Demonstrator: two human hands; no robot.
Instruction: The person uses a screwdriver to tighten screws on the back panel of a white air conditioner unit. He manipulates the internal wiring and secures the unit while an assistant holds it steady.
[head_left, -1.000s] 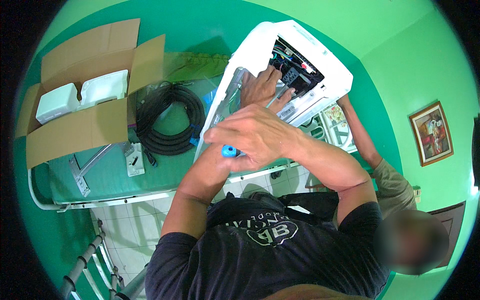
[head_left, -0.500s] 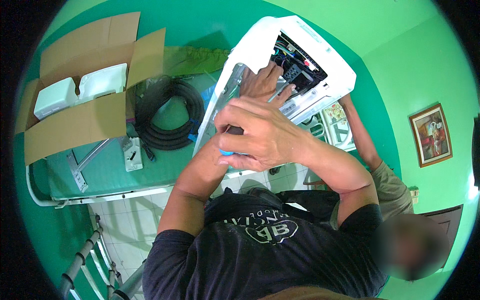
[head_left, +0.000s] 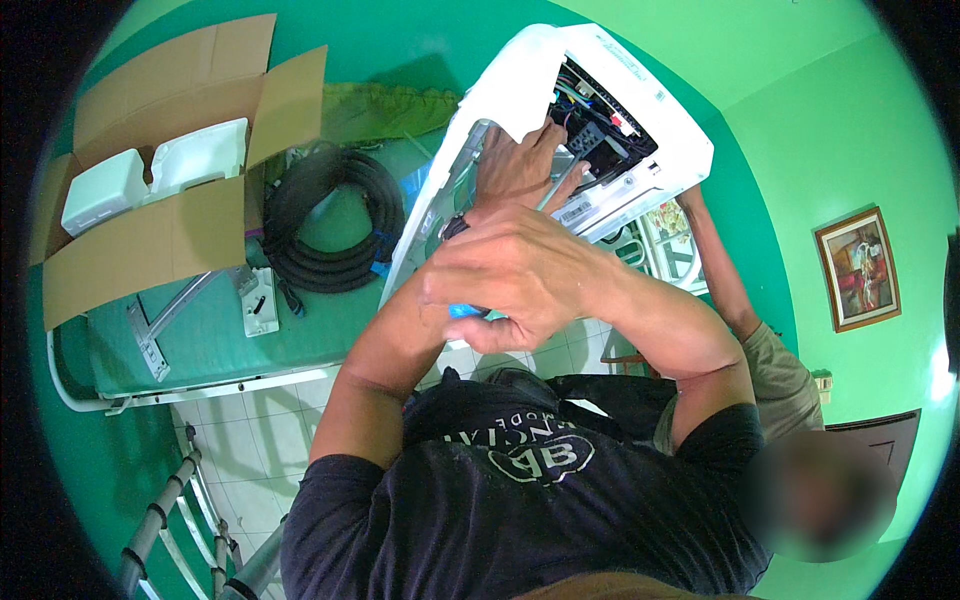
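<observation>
A white air-conditioner indoor unit (head_left: 678,130) leans over the bed with a side opening that shows wires and a grey terminal block (head_left: 588,140). My left hand (head_left: 520,160) reaches into this opening, fingers bent at the wiring and thumb beside a screwdriver shaft (head_left: 551,192). What its fingertips grip is hidden. Crossing over my left wrist, my right hand (head_left: 525,270) is closed around the screwdriver's blue handle (head_left: 465,312). The shaft points at the terminal block; its tip is hard to make out.
Another person's hand (head_left: 690,198) touches the unit's lower right edge. Left of me, the green bed (head_left: 215,350) bears an open cardboard box (head_left: 150,245) with white covers, a black insulated pipe coil (head_left: 290,255) and a metal bracket (head_left: 150,340). A ladder (head_left: 160,515) stands lower left.
My right hand has turned a little on the screwdriver handle, and its fingers sit differently. My left hand stays in the opening. The whole view has shifted slightly.
</observation>
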